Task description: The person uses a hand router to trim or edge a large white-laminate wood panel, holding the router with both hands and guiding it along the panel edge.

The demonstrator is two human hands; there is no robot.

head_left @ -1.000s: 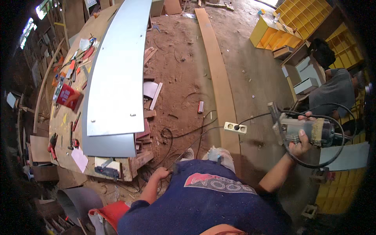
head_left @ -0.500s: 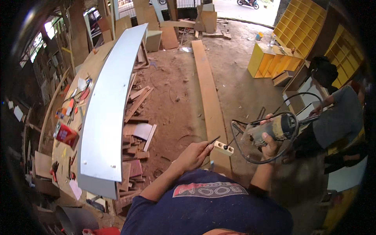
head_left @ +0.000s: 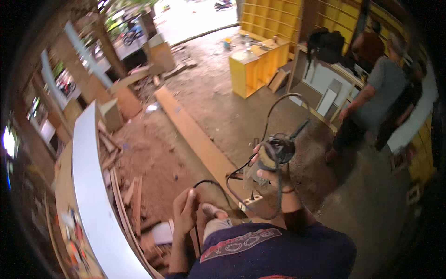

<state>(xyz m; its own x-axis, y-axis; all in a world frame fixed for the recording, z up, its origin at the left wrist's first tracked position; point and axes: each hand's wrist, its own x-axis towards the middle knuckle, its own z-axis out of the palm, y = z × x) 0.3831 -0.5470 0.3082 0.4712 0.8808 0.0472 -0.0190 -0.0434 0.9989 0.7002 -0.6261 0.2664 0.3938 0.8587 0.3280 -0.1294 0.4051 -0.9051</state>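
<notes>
My right hand (head_left: 273, 176) is wrapped round a trim router (head_left: 280, 148) with a dark motor head and a dusty, clear-looking base. Its black cord loops loosely around the tool and my wrist. Lower left, my left hand (head_left: 186, 208) is closed on a black cable (head_left: 210, 182), which arcs over towards a cream socket strip (head_left: 252, 200). One black plug sits in the strip. Cord and tool partly cover the strip, so I cannot tell what supports it. Behind it a long brown board (head_left: 195, 135) lies on the ground.
A long white panel (head_left: 90, 186) runs along the workbench on the left, above scrap wood (head_left: 134, 200). A yellow cabinet (head_left: 238, 76) stands ahead. To the right a person in a grey shirt (head_left: 385, 88) stands near other people and pale panels (head_left: 329, 98).
My view has swung to the right. My left hand has moved away from the socket strip, drawing the cable with it. The router stays in my right hand.
</notes>
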